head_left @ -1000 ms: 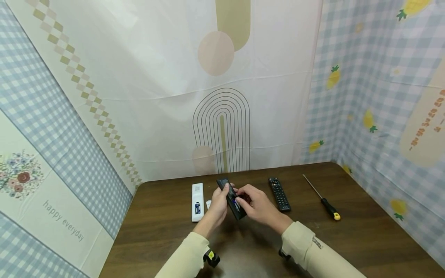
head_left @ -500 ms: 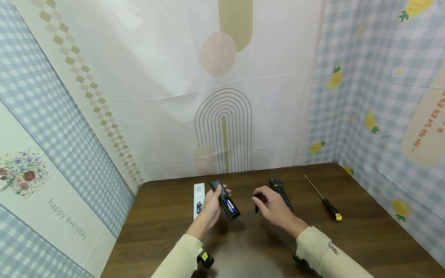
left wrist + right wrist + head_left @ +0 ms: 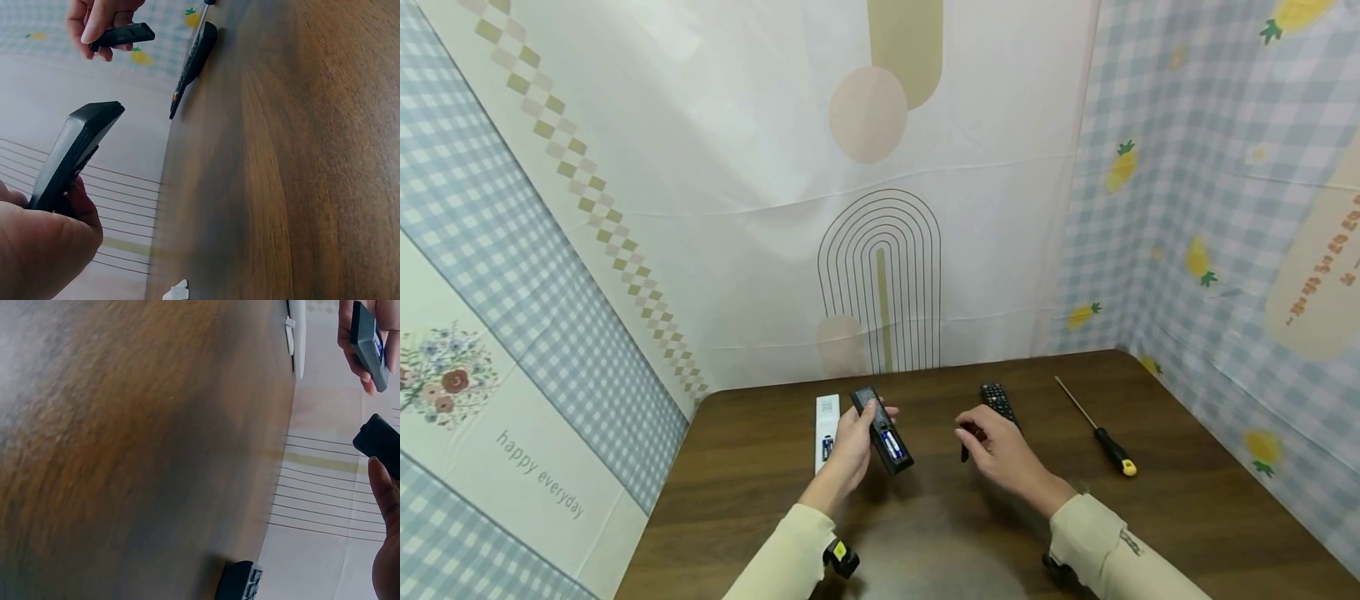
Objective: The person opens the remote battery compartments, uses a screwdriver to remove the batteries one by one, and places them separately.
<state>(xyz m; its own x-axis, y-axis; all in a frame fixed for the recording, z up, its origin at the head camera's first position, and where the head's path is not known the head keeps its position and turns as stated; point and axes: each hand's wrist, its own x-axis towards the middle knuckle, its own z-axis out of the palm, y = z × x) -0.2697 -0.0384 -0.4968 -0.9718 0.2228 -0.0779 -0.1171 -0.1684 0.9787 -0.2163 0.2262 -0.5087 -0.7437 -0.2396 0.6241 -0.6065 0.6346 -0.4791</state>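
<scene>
Head view is showing the left hand gripping a black remote, the right hand pinching its cover. A white remote is lying left of it, another black remote and a screwdriver right.

Open wood on the near half of the table, free for passage. Far left blocked by the white remote; far middle by the second black remote, far right by the screwdriver. Bare gaps between these. Walled behind and on both sides by hanging cloth.
</scene>
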